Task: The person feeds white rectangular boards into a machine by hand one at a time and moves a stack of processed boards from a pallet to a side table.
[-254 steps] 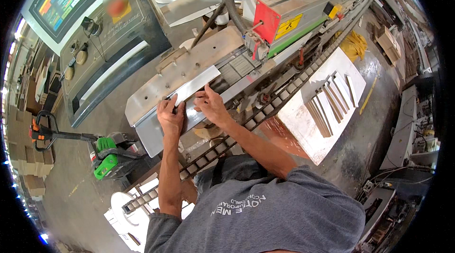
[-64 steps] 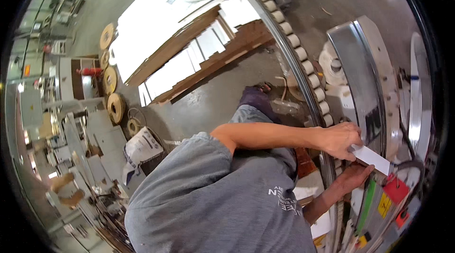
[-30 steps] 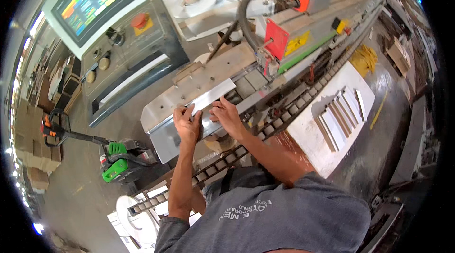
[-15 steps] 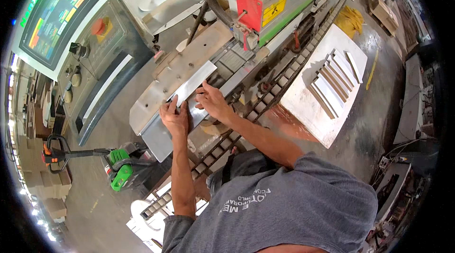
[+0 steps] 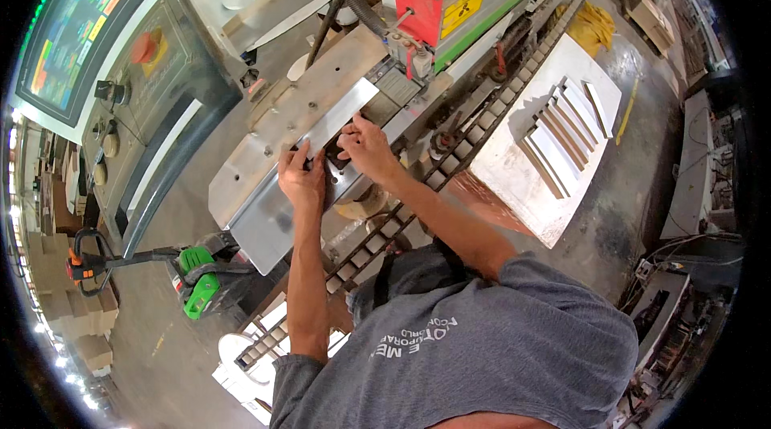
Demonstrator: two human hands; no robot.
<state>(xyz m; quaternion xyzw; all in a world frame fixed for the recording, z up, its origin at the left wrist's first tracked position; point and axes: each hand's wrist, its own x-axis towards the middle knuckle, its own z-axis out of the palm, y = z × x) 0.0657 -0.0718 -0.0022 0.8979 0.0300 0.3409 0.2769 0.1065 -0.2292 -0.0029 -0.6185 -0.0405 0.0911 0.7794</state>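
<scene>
A narrow white board strip (image 5: 344, 117) lies along the metal fence plate (image 5: 269, 136) of an edge-banding machine. Its far end is close to the dark feed track (image 5: 392, 90). My left hand (image 5: 302, 180) is closed on the strip's near part, its fingertips over the edge. Farther along, my right hand (image 5: 368, 149) has its fingers bent, with thumb and forefinger at the strip's near side. Below my left hand a smooth metal table (image 5: 261, 228) slopes toward me. The strip's underside is hidden.
Right of the machine, several narrow strips (image 5: 562, 136) lie on a white board (image 5: 514, 180). A conveyor chain (image 5: 450, 168) runs between. At left stand a control panel with a screen (image 5: 80, 31) and red button (image 5: 145, 48), and a green-and-black pallet truck (image 5: 197, 280).
The strip has slid along the fence, up and to the right, toward the feed track. Both hands moved along with it. The whole view has shifted slightly.
</scene>
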